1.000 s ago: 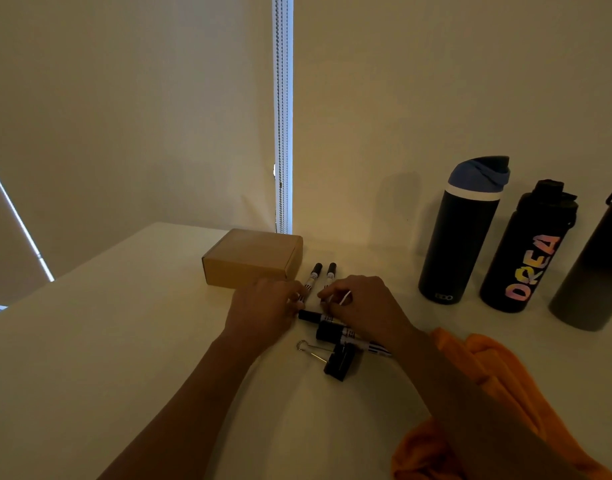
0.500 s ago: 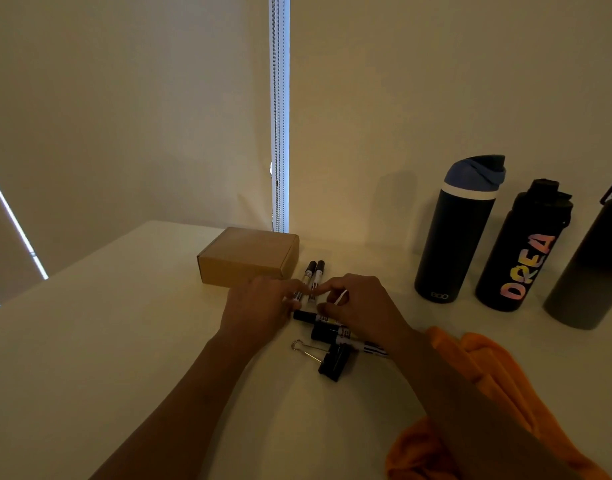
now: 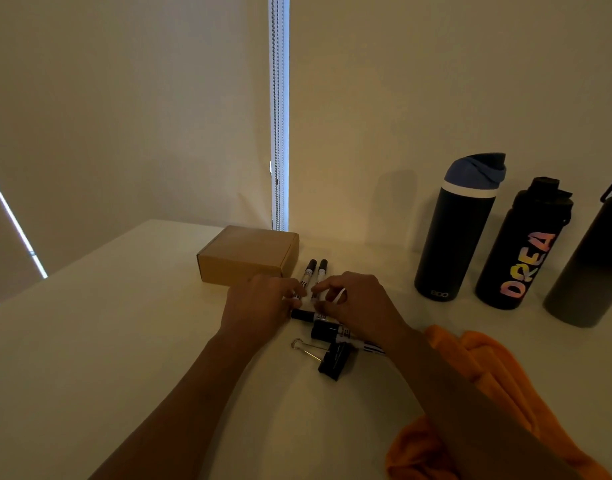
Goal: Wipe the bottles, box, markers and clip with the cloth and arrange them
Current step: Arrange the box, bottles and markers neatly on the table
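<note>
Two hands are over the counter (image 3: 90, 358) — the left hand (image 3: 259, 303) and the right hand (image 3: 356, 306). Four markers show. Two lie side by side just beyond the fingertips: the left marker (image 3: 309, 271) and the right marker (image 3: 322, 270). Two more lie crosswise under the right hand: the thin marker (image 3: 303, 315) and the thick marker (image 3: 327, 332). One box (image 3: 245, 254) sits beyond the left hand. One clip (image 3: 334, 358) lies nearer than the right hand. One cloth (image 3: 488, 368) lies by the right forearm. Three bottles stand well to the right of the right hand — the blue-lidded bottle (image 3: 457, 244), the lettered bottle (image 3: 519, 258) and the edge bottle (image 3: 588, 271).
</note>
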{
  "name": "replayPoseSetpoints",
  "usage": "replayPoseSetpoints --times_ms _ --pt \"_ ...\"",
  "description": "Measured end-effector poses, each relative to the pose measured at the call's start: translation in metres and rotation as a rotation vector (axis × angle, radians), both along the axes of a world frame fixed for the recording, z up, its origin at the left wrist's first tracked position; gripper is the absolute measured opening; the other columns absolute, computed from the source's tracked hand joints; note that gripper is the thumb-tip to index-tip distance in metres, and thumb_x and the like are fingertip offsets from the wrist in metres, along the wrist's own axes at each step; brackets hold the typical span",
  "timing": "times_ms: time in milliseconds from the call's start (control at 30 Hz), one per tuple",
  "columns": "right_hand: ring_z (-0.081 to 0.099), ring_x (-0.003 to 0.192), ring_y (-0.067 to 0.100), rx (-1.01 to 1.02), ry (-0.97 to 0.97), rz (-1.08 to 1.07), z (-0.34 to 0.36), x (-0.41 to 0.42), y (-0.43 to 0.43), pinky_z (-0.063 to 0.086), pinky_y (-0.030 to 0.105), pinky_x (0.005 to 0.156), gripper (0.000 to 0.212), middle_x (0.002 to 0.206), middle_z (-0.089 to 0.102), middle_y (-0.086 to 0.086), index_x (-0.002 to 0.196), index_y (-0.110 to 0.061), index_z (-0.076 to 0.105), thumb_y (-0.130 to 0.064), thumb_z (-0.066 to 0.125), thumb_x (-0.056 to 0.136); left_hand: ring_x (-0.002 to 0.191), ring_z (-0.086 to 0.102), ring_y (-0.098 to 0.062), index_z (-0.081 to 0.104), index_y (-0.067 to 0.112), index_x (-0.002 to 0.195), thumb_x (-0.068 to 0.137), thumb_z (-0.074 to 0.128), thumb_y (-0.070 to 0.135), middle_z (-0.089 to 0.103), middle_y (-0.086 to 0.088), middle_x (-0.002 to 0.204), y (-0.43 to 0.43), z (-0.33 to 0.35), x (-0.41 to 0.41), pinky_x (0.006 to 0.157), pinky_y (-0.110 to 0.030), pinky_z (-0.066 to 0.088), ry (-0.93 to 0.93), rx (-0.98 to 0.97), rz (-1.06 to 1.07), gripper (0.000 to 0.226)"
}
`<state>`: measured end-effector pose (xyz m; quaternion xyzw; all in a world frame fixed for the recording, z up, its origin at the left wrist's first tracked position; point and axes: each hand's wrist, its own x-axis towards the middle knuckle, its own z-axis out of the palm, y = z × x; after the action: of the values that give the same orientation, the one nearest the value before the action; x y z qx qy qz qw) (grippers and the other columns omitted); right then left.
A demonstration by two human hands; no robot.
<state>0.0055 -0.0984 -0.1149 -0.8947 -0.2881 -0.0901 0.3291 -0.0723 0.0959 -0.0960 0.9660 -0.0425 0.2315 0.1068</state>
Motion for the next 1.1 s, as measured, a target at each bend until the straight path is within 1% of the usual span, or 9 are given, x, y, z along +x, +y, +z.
replayPoseSetpoints --times_ms 133,233,400,467,567,700,800,967,1100 --pt "0.059 0.071 0.001 0.013 -0.016 0.001 0.0007 -0.0022 0.0008 0.052 0.025 0.070 0.026 0.084 0.067 -0.013 0.106 -0.040 0.075 -0.039 0.079 0.081 0.083 0.057 0.001 0.072 0.041 0.117 0.096 0.066 0.042 0.073 0.015 0.109 0.0003 -0.0017 0.0020 0.054 -0.011 0.023 0.005 -0.008 0.017 0.022" --pt "0.058 0.069 -0.001 0.016 -0.016 0.012 0.0002 -0.0016 0.0020 0.051 0.024 0.070 0.025 0.085 0.067 -0.013 0.106 -0.039 0.075 -0.039 0.079 0.081 0.083 0.054 0.002 0.072 0.040 0.119 0.098 0.065 0.040 0.074 0.015 0.111 0.0000 -0.0024 0.0025 0.055 -0.010 0.023 0.000 -0.030 0.036 0.022" --pt "0.058 0.070 0.000 0.008 -0.028 0.007 -0.0027 0.0017 0.0058 0.053 0.025 0.071 0.025 0.091 0.068 -0.014 0.107 -0.039 0.075 -0.042 0.077 0.083 0.095 0.064 -0.003 0.071 0.039 0.123 0.099 0.062 0.041 0.073 0.013 0.116 0.0005 -0.0025 0.0044 0.055 -0.011 0.023 -0.002 -0.043 0.048 0.025" --pt "0.057 0.070 -0.001 0.005 -0.030 0.008 -0.0040 0.0031 0.0065 0.051 0.022 0.070 0.025 0.094 0.069 -0.015 0.108 -0.039 0.075 -0.042 0.077 0.083 0.096 0.065 -0.004 0.071 0.038 0.123 0.099 0.062 0.040 0.073 0.013 0.117 -0.0001 -0.0026 0.0051 0.055 -0.010 0.023 -0.001 -0.053 0.049 0.025" --pt "0.056 0.069 -0.005 0.010 -0.023 0.008 -0.0059 0.0041 0.0074 0.042 0.012 0.066 0.025 0.098 0.069 -0.016 0.108 -0.038 0.075 -0.040 0.077 0.083 0.094 0.065 -0.003 0.070 0.038 0.124 0.099 0.063 0.039 0.073 0.013 0.116 -0.0007 -0.0031 0.0052 0.055 -0.009 0.023 -0.011 -0.034 0.052 0.026" --pt "0.055 0.069 -0.007 0.018 -0.018 0.018 -0.0051 0.0029 0.0087 0.037 0.008 0.064 0.025 0.098 0.069 -0.016 0.109 -0.037 0.076 -0.039 0.077 0.084 0.091 0.065 -0.002 0.072 0.037 0.122 0.098 0.064 0.039 0.075 0.012 0.114 0.0008 -0.0042 0.0078 0.057 -0.009 0.027 -0.012 -0.046 0.047 0.025" --pt "0.054 0.068 -0.006 0.028 -0.013 0.019 -0.0047 0.0027 0.0083 0.036 0.009 0.063 0.025 0.097 0.069 -0.015 0.109 -0.037 0.076 -0.038 0.077 0.084 0.093 0.066 -0.004 0.072 0.038 0.122 0.098 0.065 0.039 0.075 0.012 0.114 0.0008 -0.0048 0.0082 0.057 -0.009 0.026 -0.019 -0.030 0.050 0.025" --pt "0.055 0.068 -0.008 0.034 -0.014 0.013 -0.0073 0.0049 0.0089 0.039 0.012 0.065 0.024 0.095 0.069 -0.017 0.107 -0.039 0.075 -0.038 0.077 0.084 0.092 0.065 -0.003 0.072 0.039 0.121 0.098 0.065 0.040 0.075 0.013 0.112 -0.0010 -0.0036 0.0073 0.054 -0.010 0.022 -0.028 -0.013 0.085 0.024" --pt "0.055 0.069 -0.006 0.034 -0.022 0.015 -0.0082 0.0057 0.0091 0.044 0.015 0.067 0.024 0.094 0.068 -0.018 0.107 -0.039 0.075 -0.037 0.077 0.084 0.090 0.066 -0.006 0.073 0.038 0.120 0.099 0.063 0.041 0.075 0.012 0.109 -0.0007 -0.0037 0.0076 0.054 -0.012 0.026 -0.034 -0.007 0.089 0.023"
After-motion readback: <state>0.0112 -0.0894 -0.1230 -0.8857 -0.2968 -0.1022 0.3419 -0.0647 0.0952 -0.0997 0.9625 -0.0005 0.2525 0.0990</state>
